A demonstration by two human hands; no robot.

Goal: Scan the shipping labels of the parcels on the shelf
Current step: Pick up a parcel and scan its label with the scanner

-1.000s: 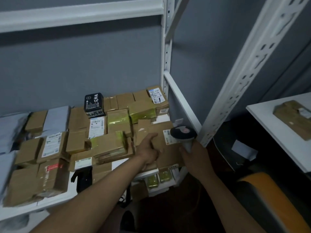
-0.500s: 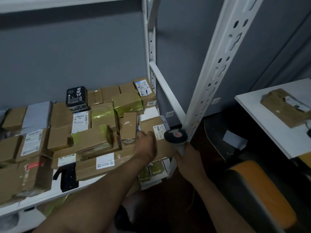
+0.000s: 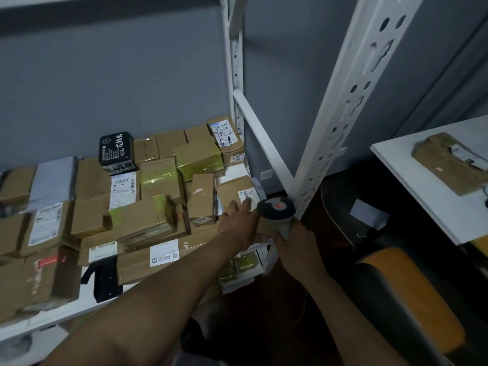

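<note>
On shelf (image 3: 79, 310): parcels, perhaps twenty | left hand (image 3: 239, 223) on one | right hand (image 3: 295, 241): one scanner (image 3: 277, 210)

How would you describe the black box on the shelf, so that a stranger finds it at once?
Look at the white shelf crowded with brown parcels, then at its back row by the grey wall. The black box lies on top of the parcels there, left of the yellow-green taped ones. It alone is black, with large white characters.

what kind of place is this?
Likely a small parcel storeroom or pickup point: a white slotted-steel shelf piled with labelled cardboard parcels, the right hand holding a barcode scanner, and another parcel on a white table.
</note>
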